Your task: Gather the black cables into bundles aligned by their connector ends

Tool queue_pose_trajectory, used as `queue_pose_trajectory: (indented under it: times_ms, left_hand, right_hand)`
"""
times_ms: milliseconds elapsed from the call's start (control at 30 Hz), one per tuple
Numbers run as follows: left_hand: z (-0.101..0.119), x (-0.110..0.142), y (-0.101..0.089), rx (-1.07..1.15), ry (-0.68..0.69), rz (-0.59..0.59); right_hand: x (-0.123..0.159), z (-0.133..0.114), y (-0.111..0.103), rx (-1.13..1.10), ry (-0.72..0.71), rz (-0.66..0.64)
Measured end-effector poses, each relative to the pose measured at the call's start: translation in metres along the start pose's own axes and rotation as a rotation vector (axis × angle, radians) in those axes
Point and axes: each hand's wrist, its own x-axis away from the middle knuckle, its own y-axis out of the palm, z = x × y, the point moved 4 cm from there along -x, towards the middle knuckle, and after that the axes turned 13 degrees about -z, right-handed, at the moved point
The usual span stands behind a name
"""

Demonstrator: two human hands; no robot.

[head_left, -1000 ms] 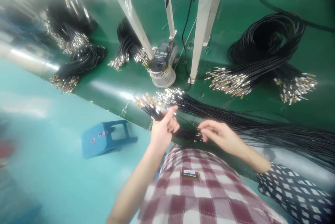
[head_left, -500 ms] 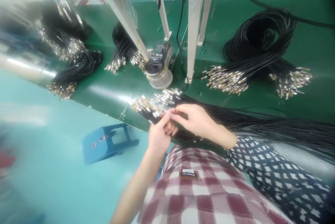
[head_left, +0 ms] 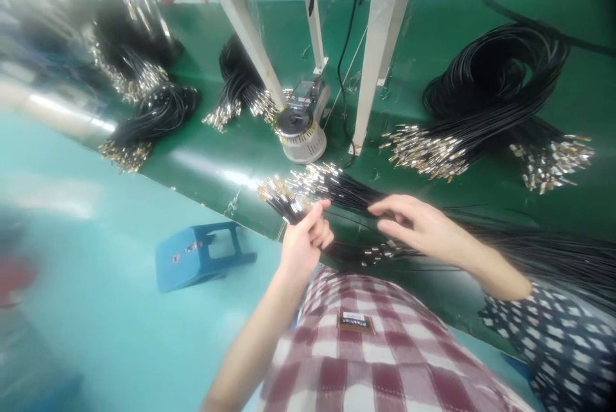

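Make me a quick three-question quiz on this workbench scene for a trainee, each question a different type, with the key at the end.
1. Which hand is closed around a bunch of black cables with metal tips?
2. True or false: the blue stool is off the green worktop.
3. Choose one. The right hand shows:
A) thumb pinched against fingertips
B) thumb and fingertips apart
C) a fully clenched fist

Key:
1. The left hand.
2. True.
3. B.
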Motion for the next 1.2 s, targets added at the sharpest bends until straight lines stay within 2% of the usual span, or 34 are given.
queue_pose_trajectory:
  times_ms: [133,300,433,533,633,733,800,867,967,1033,1100,1200]
  left_hand:
    - [0.002,0.000,0.002,0.002,0.020,-0.015]
    - [-0.001,-0.002,0.005,-0.019,-0.019,-0.050]
    - [-0.005,-0.003,0.002,-0.071,-0.084,-0.024]
    - [-0.006,-0.002,-0.005,-0.039,-0.071,-0.007]
    - [-0.009,-0.002,-0.014,0.007,-0.041,0.008]
    - [-0.014,0.000,-0.016,0.037,-0.068,-0.014]
    - [-0.011,0.006,-0.010,0.040,-0.061,-0.031]
    - [-0.001,0.017,0.004,0.043,-0.032,-0.083]
    - [0.024,0.039,0.026,0.071,0.048,-0.250]
    - [0.038,0.046,0.027,0.089,0.135,-0.308]
    - [0.039,0.042,0.010,0.123,0.176,-0.218]
    - [0.018,0.024,-0.029,0.129,0.090,0.020]
  right_hand:
    - [-0.023,-0.027,0.017,0.005,-0.025,-0.096]
    - [-0.041,-0.047,0.037,-0.027,0.023,0.016]
    - [-0.050,-0.051,0.053,0.105,0.089,-0.036]
    - [-0.041,-0.028,0.056,0.138,0.100,-0.109]
    - [-0.020,0.015,0.056,-0.001,0.158,-0.205]
    - [-0.003,0.049,0.052,-0.130,0.281,-0.221]
    - [0.000,0.055,0.048,-0.160,0.302,-0.202]
    - [-0.001,0.049,0.042,-0.199,0.281,-0.181]
    - [-0.001,0.043,0.029,-0.251,0.248,-0.124]
    - [0.003,0.052,0.023,-0.163,0.287,-0.113]
    - [0.007,0.071,0.024,-0.014,0.392,-0.171]
    - [-0.005,0.093,0.034,0.121,0.468,-0.210]
